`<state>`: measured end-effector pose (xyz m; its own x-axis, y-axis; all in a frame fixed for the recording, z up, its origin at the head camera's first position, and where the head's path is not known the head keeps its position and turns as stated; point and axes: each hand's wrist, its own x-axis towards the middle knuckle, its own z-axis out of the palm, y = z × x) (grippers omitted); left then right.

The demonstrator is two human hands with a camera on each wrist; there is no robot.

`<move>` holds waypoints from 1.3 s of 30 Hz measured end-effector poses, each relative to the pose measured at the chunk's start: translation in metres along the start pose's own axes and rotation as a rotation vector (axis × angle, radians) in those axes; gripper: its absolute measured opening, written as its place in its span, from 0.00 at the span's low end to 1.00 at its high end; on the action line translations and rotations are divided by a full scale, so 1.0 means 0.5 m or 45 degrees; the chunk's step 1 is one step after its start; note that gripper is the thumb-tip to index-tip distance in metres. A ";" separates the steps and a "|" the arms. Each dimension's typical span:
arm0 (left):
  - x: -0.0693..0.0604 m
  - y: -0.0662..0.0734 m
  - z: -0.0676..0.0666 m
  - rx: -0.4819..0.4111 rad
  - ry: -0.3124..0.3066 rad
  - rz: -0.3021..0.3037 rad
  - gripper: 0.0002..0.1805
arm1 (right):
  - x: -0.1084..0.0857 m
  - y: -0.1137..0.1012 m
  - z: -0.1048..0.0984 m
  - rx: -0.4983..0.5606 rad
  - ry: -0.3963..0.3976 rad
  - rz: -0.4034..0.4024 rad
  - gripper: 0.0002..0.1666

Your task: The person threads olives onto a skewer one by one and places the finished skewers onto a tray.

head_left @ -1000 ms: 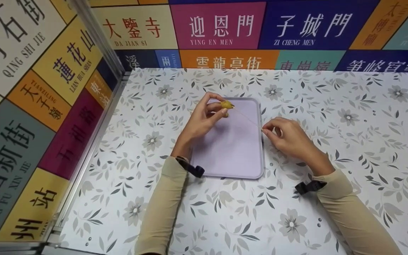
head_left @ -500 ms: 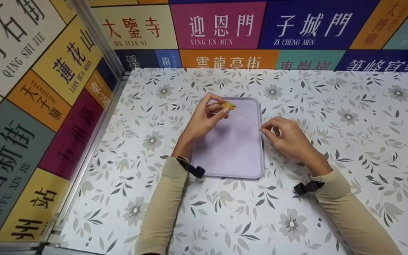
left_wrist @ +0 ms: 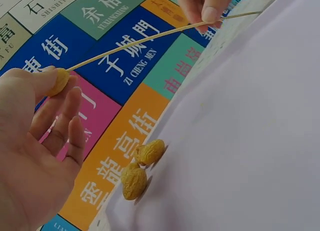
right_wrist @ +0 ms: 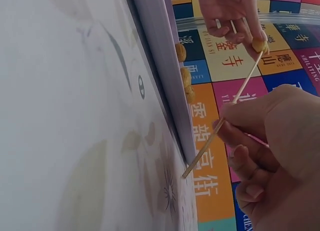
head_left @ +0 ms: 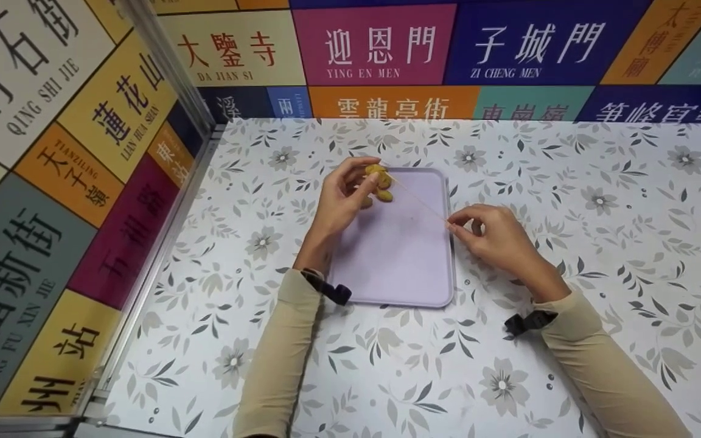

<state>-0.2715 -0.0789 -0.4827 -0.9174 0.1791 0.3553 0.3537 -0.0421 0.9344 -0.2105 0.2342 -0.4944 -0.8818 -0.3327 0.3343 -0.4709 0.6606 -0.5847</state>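
My left hand (head_left: 341, 198) pinches a yellow, wrinkled dried fruit (left_wrist: 61, 82) between thumb and fingers, above the far left part of the lilac tray (head_left: 405, 261). My right hand (head_left: 493, 234) pinches a thin wooden skewer (left_wrist: 140, 41) near the tray's right edge. One end of the skewer meets the fruit in my left hand; how deep it sits there I cannot tell. The other end sticks out behind my right fingers in the right wrist view. More such fruits (left_wrist: 134, 182) lie on the tray below my left hand, partly hidden by it in the head view.
A white table (head_left: 569, 182) with a grey leaf and flower print lies under the tray. Colourful panels (head_left: 375, 45) with lettering stand behind it and along the left. A black strap with a small camera (head_left: 530, 323) sits on each sleeve cuff.
My left hand has drawn slightly left with its fruit, and the fruits on the tray below show more. My right hand has shifted a little left with the skewer.
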 end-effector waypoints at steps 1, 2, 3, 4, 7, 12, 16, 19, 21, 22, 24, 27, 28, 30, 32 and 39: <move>0.001 0.000 -0.004 -0.001 0.029 0.007 0.16 | 0.000 0.002 -0.001 -0.009 -0.007 0.013 0.05; 0.003 0.001 -0.008 0.002 0.059 0.015 0.16 | 0.001 0.004 -0.002 -0.016 -0.015 0.028 0.05; 0.004 0.001 -0.013 0.003 0.085 0.024 0.16 | 0.001 0.005 -0.002 -0.020 -0.022 0.043 0.05; 0.005 0.002 -0.017 0.007 0.109 0.033 0.16 | 0.000 0.007 -0.003 -0.020 -0.027 0.057 0.05; 0.005 0.005 -0.025 0.008 0.150 0.030 0.16 | -0.002 0.010 -0.005 -0.019 -0.028 0.099 0.06; 0.003 0.006 -0.024 0.018 0.137 0.021 0.16 | -0.005 0.017 -0.005 0.002 0.008 0.144 0.06; 0.002 0.006 -0.018 0.039 0.120 0.018 0.16 | -0.007 0.025 -0.004 0.020 0.038 0.118 0.06; 0.000 0.008 -0.015 0.039 0.113 -0.008 0.17 | -0.007 0.031 -0.005 0.037 0.074 0.072 0.07; -0.001 0.009 -0.016 0.028 0.110 -0.034 0.17 | -0.006 0.033 -0.008 0.053 0.103 0.049 0.07; -0.001 0.010 -0.017 0.023 0.105 -0.041 0.17 | -0.006 0.034 -0.008 0.060 0.117 0.038 0.07; -0.002 0.010 -0.020 0.013 0.096 -0.056 0.17 | -0.004 0.035 -0.009 0.080 0.136 0.021 0.07; -0.004 0.011 -0.025 0.007 0.077 -0.074 0.17 | -0.003 0.034 -0.009 0.105 0.147 0.002 0.07; -0.004 0.011 -0.025 0.003 0.071 -0.079 0.17 | -0.002 0.033 -0.009 0.111 0.150 -0.004 0.07; -0.005 0.011 -0.027 -0.006 0.062 -0.090 0.16 | -0.001 0.033 -0.009 0.123 0.154 -0.014 0.07; -0.005 0.010 -0.027 -0.023 0.053 -0.085 0.16 | -0.001 0.033 -0.010 0.127 0.160 -0.025 0.07; -0.007 0.010 -0.025 -0.084 0.011 -0.083 0.18 | -0.001 0.035 -0.012 0.146 0.173 -0.051 0.07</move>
<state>-0.2686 -0.0922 -0.4790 -0.9398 0.1749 0.2935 0.2806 -0.0951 0.9551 -0.2182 0.2499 -0.5000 -0.8541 -0.2583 0.4514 -0.5126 0.5649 -0.6467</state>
